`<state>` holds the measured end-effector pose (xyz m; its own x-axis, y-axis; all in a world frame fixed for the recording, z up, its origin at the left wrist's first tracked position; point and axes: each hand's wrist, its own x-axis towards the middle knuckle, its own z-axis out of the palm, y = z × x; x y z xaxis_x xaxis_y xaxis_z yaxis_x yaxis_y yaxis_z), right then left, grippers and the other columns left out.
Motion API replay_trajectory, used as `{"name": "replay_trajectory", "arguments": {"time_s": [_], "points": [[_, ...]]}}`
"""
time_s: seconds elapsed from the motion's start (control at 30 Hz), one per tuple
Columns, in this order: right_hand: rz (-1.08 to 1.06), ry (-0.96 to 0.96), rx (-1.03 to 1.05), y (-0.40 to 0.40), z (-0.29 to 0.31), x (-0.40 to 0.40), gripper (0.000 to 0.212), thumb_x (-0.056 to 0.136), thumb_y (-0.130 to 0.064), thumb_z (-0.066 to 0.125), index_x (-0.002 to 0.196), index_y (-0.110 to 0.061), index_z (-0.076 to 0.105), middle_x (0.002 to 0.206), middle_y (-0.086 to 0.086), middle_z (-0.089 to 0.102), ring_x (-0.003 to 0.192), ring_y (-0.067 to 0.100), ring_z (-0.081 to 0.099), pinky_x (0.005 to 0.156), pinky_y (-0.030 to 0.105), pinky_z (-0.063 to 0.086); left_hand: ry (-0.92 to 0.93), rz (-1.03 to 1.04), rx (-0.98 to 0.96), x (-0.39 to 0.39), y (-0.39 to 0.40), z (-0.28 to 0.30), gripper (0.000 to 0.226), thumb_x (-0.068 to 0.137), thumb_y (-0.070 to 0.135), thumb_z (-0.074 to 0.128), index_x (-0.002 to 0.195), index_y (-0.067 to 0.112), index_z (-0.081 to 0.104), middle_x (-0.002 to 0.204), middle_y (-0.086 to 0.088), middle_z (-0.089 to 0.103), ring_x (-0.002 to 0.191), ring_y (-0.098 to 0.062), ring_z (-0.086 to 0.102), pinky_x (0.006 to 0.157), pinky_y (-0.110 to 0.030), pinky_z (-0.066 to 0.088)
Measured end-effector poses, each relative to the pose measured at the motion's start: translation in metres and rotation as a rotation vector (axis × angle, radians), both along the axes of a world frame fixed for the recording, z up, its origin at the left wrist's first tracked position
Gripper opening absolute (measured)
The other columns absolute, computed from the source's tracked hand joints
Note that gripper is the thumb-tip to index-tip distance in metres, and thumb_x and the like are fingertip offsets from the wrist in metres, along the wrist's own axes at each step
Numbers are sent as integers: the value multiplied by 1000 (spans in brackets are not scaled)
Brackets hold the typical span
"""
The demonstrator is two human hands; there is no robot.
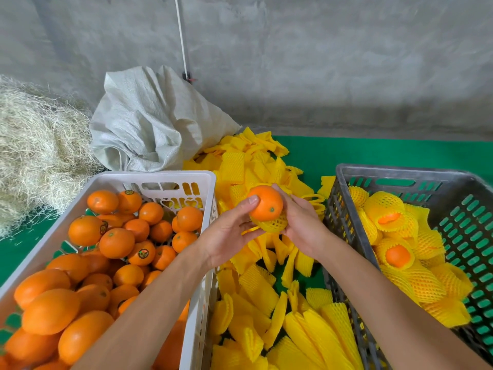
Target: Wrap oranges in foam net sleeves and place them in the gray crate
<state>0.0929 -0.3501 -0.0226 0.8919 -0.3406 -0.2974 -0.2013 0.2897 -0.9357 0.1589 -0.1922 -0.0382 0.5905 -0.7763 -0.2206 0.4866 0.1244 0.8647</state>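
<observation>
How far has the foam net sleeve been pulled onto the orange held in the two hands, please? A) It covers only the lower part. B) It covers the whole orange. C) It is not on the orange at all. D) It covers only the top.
A: the foam net sleeve wraps just the underside of the orange, whose upper part is bare between the left hand and the right hand.

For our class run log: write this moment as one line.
step: sleeving | left hand: holds orange | right hand: holds foam net sleeve under it | gray crate: part-filled
</observation>
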Motion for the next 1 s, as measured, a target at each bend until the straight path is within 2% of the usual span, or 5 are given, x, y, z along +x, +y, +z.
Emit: {"name": "replay_trajectory", "arguments": {"time_s": [0.13, 0.27, 0.57, 0.8, 1.0], "points": [[-58, 4, -168, 0, -1, 0, 84, 93, -60, 61, 160, -20, 30, 157, 4, 45, 142, 25, 45, 118, 54, 36, -85, 50, 42, 1, -3, -4, 83, 47, 64, 96, 116, 23, 76, 123, -5, 74, 112, -16, 70, 94, -31, 56], [-33, -47, -418, -1, -4, -1, 46, 103, -51, 51, 125, -13, 65, 123, 12, 68, 114, 23, 63, 101, 41, 49, -104, 116, 34, -3, -4, -1, 82, 46, 62, 97, 113, 19, 77, 122, -6, 75, 111, -19, 71, 97, -34, 55], [-7, -124, -532, 4, -7, -2, 43, 107, -43, 46, 113, -3, 63, 108, 25, 66, 100, 40, 62, 93, 54, 50, 148, -27, -16, -3, -1, 4, 99, 47, 52, 101, 132, 25, 60, 130, -15, 59, 111, -30, 59, 82, -38, 58], [-52, -114, -561, 8, -11, 1, 50, 105, -44, 49, 102, 5, 60, 93, 33, 59, 73, 35, 56, 68, 50, 55, 161, 88, -48, 2, 0, 0, 81, 64, 41, 94, 133, 16, 59, 101, -8, 72, 69, -16, 63, 53, -23, 42], [-125, -148, -969, 9, -15, -8, 33, 105, -41, 52, 95, -11, 61, 66, 3, 57, 51, 20, 65, 49, 48, 57, -18, 202, 231, 0, -7, -6, 57, 71, 37, 89, 104, 15, 48, 88, -4, 52, 61, -12, 46, 52, -23, 38]]}}
